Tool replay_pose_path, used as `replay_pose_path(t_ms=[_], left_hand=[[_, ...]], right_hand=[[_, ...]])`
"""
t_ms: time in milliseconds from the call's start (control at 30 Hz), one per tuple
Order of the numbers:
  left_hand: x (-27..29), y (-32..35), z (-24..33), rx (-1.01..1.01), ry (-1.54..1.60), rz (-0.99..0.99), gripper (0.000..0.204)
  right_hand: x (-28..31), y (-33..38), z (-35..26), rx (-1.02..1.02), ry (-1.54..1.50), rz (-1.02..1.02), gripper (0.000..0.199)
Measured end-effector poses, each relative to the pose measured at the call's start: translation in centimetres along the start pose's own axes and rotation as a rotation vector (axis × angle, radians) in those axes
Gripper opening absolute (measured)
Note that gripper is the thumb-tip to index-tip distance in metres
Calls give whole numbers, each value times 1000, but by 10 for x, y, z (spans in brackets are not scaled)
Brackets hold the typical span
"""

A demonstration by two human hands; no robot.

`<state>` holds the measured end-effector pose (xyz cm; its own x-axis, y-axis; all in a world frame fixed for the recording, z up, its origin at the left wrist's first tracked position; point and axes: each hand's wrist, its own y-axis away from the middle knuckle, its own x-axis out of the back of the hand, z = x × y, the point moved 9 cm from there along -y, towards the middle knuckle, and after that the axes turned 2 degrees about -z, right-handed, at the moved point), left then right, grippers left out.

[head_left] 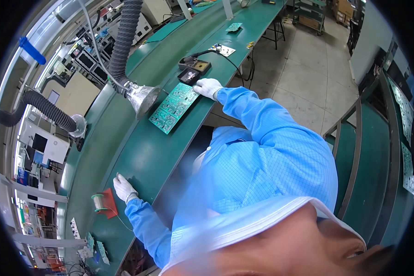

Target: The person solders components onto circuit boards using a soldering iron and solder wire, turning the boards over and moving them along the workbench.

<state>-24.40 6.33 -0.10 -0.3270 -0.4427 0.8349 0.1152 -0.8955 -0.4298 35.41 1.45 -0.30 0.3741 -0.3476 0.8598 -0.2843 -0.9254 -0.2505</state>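
Note:
My right hand, in a white glove, is at the upper right corner of a green circuit board. Its fingers are bent over the board's edge, and the fingertips are partly hidden. The board lies on the green bench with small parts and solder points on its face. Well apart from it, my left hand, also gloved, rests on the bench with fingers stretched out, holding nothing. Beside that hand a spool of solder wire sits on a red-brown base, its loose wire trailing toward my sleeve.
A metal fume hood on a black hose hangs close to the board. Past it stand a small black tray and a soldering iron stand with a cable. More boards lie farther along the bench; several small ones lie lower left.

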Motion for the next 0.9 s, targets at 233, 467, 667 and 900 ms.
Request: replay_pose_path(t_ms=[233, 467, 667, 900], left_hand=[[-1, 9, 26, -86, 18, -87, 40], [22, 26, 37, 350, 256, -269, 54], [62, 76, 9, 335, 226, -81, 46], [227, 143, -111, 627, 314, 715, 50]], right_hand=[[-1, -4, 0, 10, -24, -7, 43], [-12, -3, 14, -129, -324, -24, 63], [3, 42, 0, -15, -398, -116, 47], [3, 68, -28, 102, -230, -211, 43]])
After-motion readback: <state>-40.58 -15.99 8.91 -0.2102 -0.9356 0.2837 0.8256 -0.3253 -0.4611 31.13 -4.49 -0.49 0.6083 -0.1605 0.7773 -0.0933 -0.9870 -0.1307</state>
